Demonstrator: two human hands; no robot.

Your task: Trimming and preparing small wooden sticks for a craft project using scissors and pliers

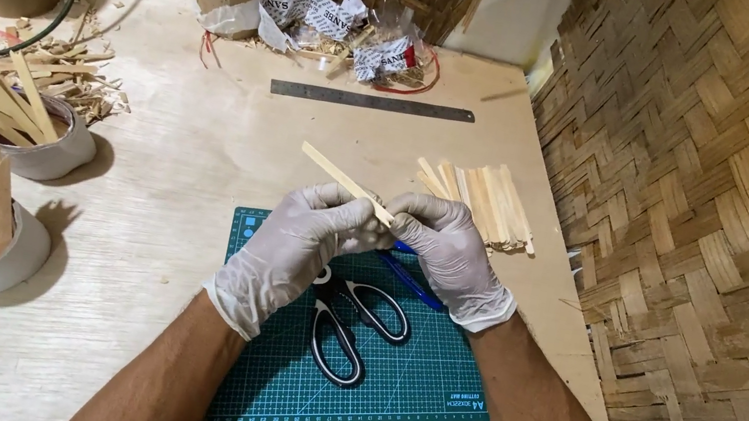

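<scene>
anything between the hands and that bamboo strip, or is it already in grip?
Nothing visible stands between them. Both gloved hands, left hand and right hand, already pinch the bamboo strip above the green cutting mat. The scissors lie on the mat beneath the hands, apart from the strip.

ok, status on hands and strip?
Both hands gloved: left hand and right hand pinch one bamboo strip above the cutting mat. Scissors lie on mat below. Nothing blocking.

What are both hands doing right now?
Left hand: closed, holding the bamboo strip.
Right hand: closed on the same strip, with a blue tool under it.
</scene>
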